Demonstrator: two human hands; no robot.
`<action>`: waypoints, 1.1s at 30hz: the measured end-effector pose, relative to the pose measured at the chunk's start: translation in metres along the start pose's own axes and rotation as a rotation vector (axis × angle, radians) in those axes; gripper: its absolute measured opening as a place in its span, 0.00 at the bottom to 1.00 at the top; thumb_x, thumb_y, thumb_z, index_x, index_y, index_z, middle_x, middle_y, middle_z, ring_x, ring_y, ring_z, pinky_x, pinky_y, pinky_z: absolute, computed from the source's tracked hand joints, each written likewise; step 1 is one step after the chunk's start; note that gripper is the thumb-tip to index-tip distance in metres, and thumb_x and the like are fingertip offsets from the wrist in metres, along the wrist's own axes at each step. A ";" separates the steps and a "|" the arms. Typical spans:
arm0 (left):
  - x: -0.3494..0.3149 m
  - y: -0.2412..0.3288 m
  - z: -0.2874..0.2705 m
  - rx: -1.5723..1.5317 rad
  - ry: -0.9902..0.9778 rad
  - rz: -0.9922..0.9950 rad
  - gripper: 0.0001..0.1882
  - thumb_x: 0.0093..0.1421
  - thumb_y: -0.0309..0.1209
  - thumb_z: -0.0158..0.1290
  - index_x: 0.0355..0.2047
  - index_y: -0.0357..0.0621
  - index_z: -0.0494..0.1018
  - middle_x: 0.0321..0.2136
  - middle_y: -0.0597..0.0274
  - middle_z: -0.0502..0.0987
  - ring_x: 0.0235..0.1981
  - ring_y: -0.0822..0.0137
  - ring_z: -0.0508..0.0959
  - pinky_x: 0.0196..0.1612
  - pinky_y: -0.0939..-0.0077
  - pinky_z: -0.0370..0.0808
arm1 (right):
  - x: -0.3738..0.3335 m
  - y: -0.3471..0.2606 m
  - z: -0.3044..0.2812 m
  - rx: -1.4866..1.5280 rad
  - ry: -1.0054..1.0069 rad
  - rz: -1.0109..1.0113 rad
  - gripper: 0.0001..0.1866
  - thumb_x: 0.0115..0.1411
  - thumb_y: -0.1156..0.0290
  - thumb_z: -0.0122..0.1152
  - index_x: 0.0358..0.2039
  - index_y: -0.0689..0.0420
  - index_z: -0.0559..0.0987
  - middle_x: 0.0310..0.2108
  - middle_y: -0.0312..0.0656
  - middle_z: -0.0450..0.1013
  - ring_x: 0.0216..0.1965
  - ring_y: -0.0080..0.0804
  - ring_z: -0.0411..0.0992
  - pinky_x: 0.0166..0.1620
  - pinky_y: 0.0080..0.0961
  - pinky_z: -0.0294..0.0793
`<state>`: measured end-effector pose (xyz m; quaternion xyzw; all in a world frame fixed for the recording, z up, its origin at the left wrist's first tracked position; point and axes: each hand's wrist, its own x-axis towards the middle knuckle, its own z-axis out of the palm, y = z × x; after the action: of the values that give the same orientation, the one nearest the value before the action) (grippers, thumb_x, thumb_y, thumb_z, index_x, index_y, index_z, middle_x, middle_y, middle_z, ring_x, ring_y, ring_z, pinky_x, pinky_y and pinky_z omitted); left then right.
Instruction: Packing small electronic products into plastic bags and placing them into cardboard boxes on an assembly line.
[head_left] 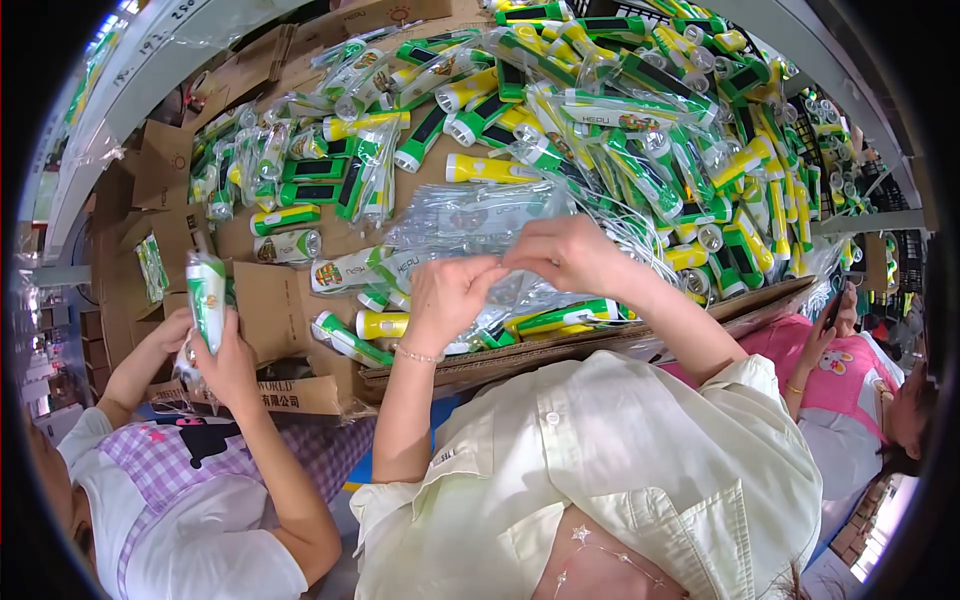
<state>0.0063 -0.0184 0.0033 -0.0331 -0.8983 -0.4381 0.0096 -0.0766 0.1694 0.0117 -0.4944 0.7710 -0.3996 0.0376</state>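
Note:
My left hand [450, 295] and my right hand [570, 255] meet at the fingertips above the near edge of the cardboard-covered table. Both are closed in a pinch on the thin edge of a clear plastic bag [517, 293], which hangs below my fingers; its outline is hard to make out. Just beyond my hands lies a stack of flat clear bags [465, 208]. Left of my left hand are bagged white-and-green flashlights [345, 272] and a yellow flashlight [382, 324]. A green-and-yellow flashlight [567, 316] rests under my right wrist.
Many green, yellow and white flashlights [660, 110] are heaped across the far and right side. White cords [635, 240] lie beside my right hand. At left, a co-worker holds a bagged flashlight [207, 300] near an open carton [270, 310]. Another person in a pink apron [835, 365] stands at right.

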 end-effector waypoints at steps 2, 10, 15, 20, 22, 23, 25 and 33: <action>-0.011 -0.004 0.001 0.186 -0.018 0.056 0.10 0.52 0.36 0.58 0.30 0.44 0.80 0.17 0.55 0.76 0.16 0.60 0.76 0.21 0.70 0.69 | -0.006 -0.001 0.003 -0.170 -0.115 -0.096 0.07 0.49 0.73 0.61 0.31 0.52 0.78 0.25 0.36 0.72 0.25 0.37 0.73 0.26 0.31 0.72; -0.028 -0.002 -0.019 0.143 0.152 -0.081 0.09 0.52 0.36 0.57 0.28 0.45 0.80 0.24 0.56 0.78 0.28 0.57 0.77 0.32 0.70 0.73 | -0.006 -0.006 -0.008 -0.411 -0.333 -0.133 0.11 0.43 0.74 0.58 0.31 0.52 0.75 0.23 0.37 0.68 0.23 0.37 0.72 0.24 0.32 0.71; -0.026 -0.014 -0.017 0.282 0.209 -0.193 0.07 0.49 0.33 0.57 0.28 0.46 0.79 0.29 0.58 0.79 0.32 0.58 0.76 0.36 0.65 0.73 | 0.012 -0.009 0.004 -0.450 -0.267 -0.243 0.13 0.40 0.73 0.57 0.31 0.52 0.74 0.22 0.37 0.66 0.21 0.36 0.70 0.24 0.33 0.70; -0.040 -0.041 -0.043 0.676 0.446 -0.382 0.09 0.47 0.33 0.60 0.29 0.47 0.78 0.26 0.56 0.78 0.32 0.53 0.77 0.34 0.62 0.73 | 0.047 0.031 -0.007 -0.316 -0.922 0.164 0.12 0.48 0.59 0.62 0.30 0.52 0.82 0.20 0.39 0.74 0.26 0.37 0.74 0.26 0.31 0.71; -0.044 -0.043 -0.051 0.585 0.326 -0.686 0.09 0.48 0.32 0.59 0.30 0.45 0.77 0.23 0.52 0.77 0.28 0.48 0.77 0.31 0.57 0.72 | 0.082 0.081 -0.015 0.212 -1.093 0.475 0.16 0.50 0.51 0.62 0.30 0.48 0.84 0.23 0.39 0.77 0.27 0.32 0.75 0.30 0.29 0.72; -0.047 -0.048 -0.049 0.581 0.343 -0.660 0.08 0.48 0.31 0.59 0.28 0.42 0.76 0.21 0.49 0.76 0.25 0.46 0.76 0.30 0.56 0.71 | 0.099 0.108 -0.016 0.428 -1.085 0.608 0.16 0.50 0.50 0.62 0.30 0.47 0.84 0.23 0.38 0.77 0.26 0.30 0.75 0.31 0.28 0.72; -0.050 -0.053 -0.046 0.474 0.378 -0.634 0.07 0.49 0.30 0.59 0.27 0.41 0.76 0.21 0.49 0.76 0.25 0.47 0.76 0.29 0.58 0.72 | 0.145 0.138 -0.001 -0.174 -0.639 0.308 0.13 0.51 0.58 0.61 0.35 0.48 0.83 0.28 0.37 0.78 0.31 0.34 0.75 0.36 0.28 0.74; -0.036 -0.045 -0.038 0.094 0.371 -0.597 0.06 0.50 0.25 0.56 0.29 0.37 0.77 0.24 0.48 0.78 0.24 0.55 0.79 0.31 0.68 0.74 | 0.241 0.227 0.118 -0.939 -0.831 0.060 0.19 0.43 0.71 0.63 0.39 0.47 0.77 0.35 0.39 0.75 0.39 0.40 0.75 0.39 0.34 0.75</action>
<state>0.0388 -0.0777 -0.0106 0.3117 -0.8705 -0.3782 0.0458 -0.3116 -0.0464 -0.1353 -0.5506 0.7988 0.2083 0.1242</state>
